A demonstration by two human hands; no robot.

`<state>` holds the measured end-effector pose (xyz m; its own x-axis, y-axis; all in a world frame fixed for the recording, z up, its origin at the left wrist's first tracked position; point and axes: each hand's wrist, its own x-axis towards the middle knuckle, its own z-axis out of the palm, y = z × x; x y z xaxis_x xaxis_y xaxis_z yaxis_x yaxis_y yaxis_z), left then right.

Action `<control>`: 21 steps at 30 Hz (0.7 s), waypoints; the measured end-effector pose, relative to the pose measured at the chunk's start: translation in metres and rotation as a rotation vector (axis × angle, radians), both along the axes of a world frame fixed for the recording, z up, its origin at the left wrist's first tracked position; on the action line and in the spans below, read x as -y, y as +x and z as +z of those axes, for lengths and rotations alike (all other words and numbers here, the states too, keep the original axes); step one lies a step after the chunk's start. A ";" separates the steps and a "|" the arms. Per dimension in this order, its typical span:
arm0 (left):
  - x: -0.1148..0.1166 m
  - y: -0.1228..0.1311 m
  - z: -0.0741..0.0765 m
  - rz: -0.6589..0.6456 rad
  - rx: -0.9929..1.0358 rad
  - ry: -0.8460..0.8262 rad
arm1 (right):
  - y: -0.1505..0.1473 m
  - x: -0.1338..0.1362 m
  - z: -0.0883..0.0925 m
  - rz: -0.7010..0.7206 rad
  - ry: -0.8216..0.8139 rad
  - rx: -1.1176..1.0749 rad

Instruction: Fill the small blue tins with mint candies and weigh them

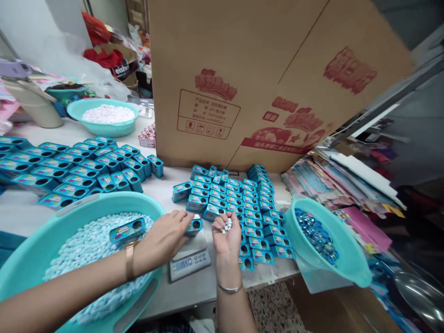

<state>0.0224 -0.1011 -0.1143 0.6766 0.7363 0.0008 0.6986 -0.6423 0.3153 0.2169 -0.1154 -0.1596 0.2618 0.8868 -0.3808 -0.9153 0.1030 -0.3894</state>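
My left hand [164,238] reaches across a small digital scale [189,261] and its fingertips hold a small blue tin box [193,225] standing on the scale's platform. My right hand [226,233] is cupped palm up just right of that box, fingers curled round a few small white candies [227,225]. A large teal basin [41,249] full of pale candies sits at the near left, with one more blue tin box [127,230] lying on the candies.
Rows of blue tin boxes [243,203] cover the table centre, with more boxes [69,166] at left. A tilted teal basin [347,259] of blue caps stands right. A big cardboard carton [263,78] stands behind. A teal bowl [104,125] of white candies sits far left.
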 end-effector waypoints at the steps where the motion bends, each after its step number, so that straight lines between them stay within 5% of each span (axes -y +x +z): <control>1: -0.004 0.008 -0.001 -0.018 -0.013 0.011 | 0.002 0.003 -0.002 -0.021 -0.013 -0.021; 7: -0.017 0.018 -0.032 0.047 -0.111 -0.076 | 0.004 0.014 -0.010 -0.147 -0.134 -0.155; 10: -0.017 0.016 -0.035 0.053 -0.045 -0.089 | -0.002 0.016 -0.013 -0.178 -0.180 -0.190; 16: -0.001 0.024 0.021 -0.001 0.262 -0.041 | -0.012 0.017 -0.007 -0.163 -0.170 -0.257; 21: 0.000 0.039 0.044 -0.044 0.020 0.043 | -0.016 0.017 0.000 -0.174 -0.141 -0.312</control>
<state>0.0611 -0.1011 -0.0705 0.7082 0.7045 0.0456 0.6630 -0.6859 0.2998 0.2014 -0.1328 -0.1599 0.2557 0.7726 -0.5812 -0.9657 0.2324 -0.1161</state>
